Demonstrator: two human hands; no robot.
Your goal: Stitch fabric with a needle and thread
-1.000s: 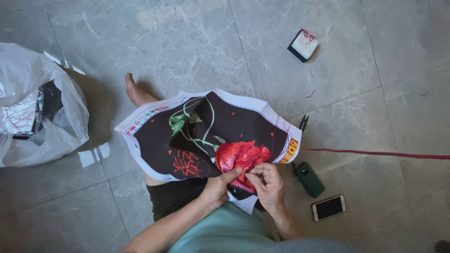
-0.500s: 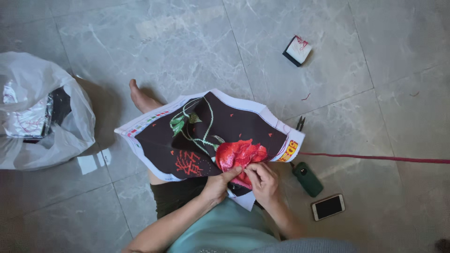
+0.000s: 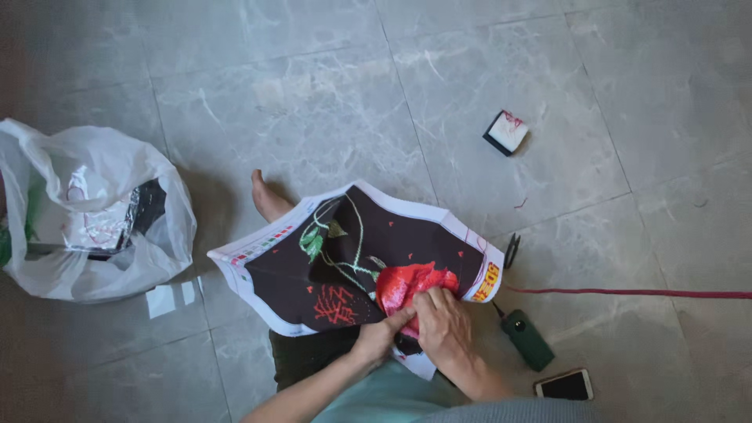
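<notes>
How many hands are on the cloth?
2: left hand and right hand, side by side on the red flower at the cloth's near edge.

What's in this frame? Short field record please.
setting: grey marble-tile floor, person seated
work piece: dark embroidery cloth with red flower, on the lap
left hand: fingertip on the red flower
right hand: pressed on the flower's edge
right of cloth: scissors, green device, phone, red thread
left: white plastic bag
</notes>
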